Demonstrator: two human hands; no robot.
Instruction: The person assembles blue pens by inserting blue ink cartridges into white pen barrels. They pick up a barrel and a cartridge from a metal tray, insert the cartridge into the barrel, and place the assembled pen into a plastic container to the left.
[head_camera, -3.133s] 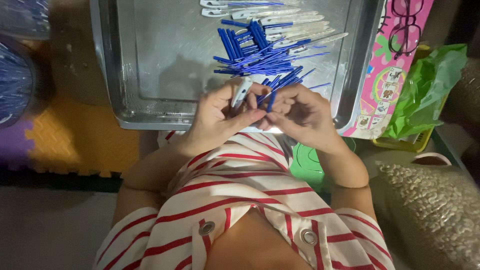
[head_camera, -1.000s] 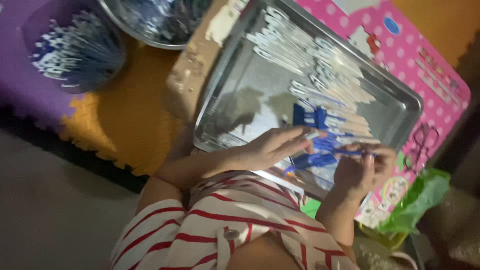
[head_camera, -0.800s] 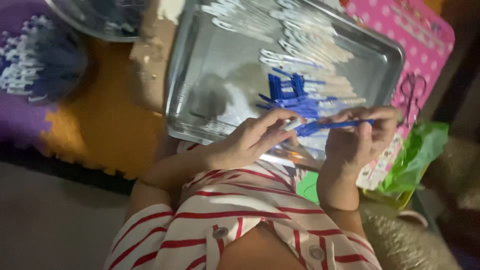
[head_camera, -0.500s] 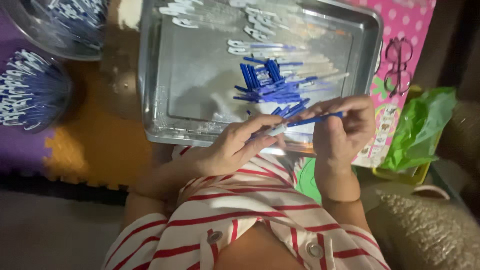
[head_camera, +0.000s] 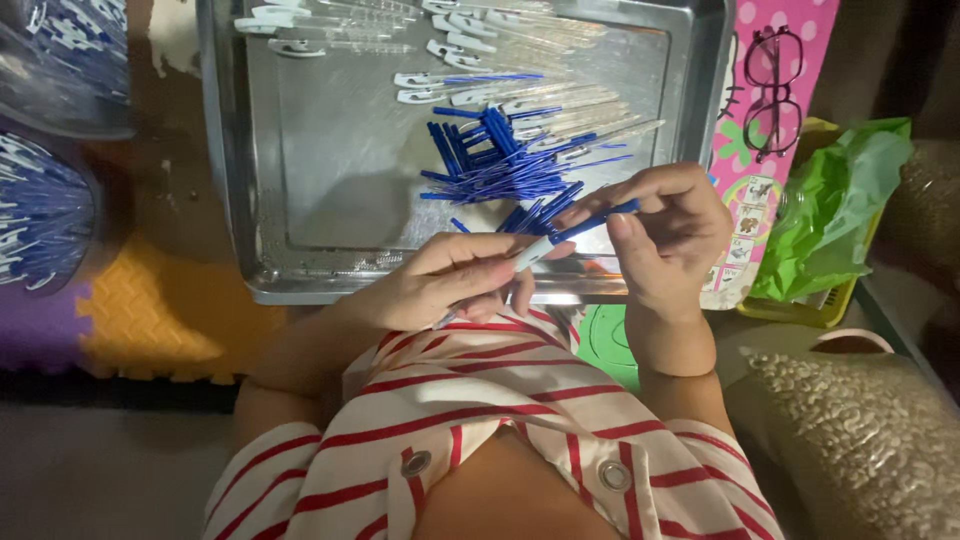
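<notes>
Seen from overhead, dim light. Left hand (head_camera: 440, 285) pinching a clear pen barrel (head_camera: 530, 252); right hand (head_camera: 665, 235) pinching a blue refill (head_camera: 600, 217), both meeting just above near rim of steel tray (head_camera: 235, 200). Blue refill pile (head_camera: 490, 165) and clear barrels (head_camera: 500, 90) inside tray. Tray resting on orange-purple foam floor mat (head_camera: 150, 310). Green bag (head_camera: 830, 220) and pink board (head_camera: 775, 100) at right.

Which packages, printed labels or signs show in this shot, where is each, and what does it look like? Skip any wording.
Pink printed board: right of the metal tray, flat and oblong, white dots, cartoon pictures.
Green plastic bag: right of the board, crumpled, in a yellow container.
No screens or signs in view.
</notes>
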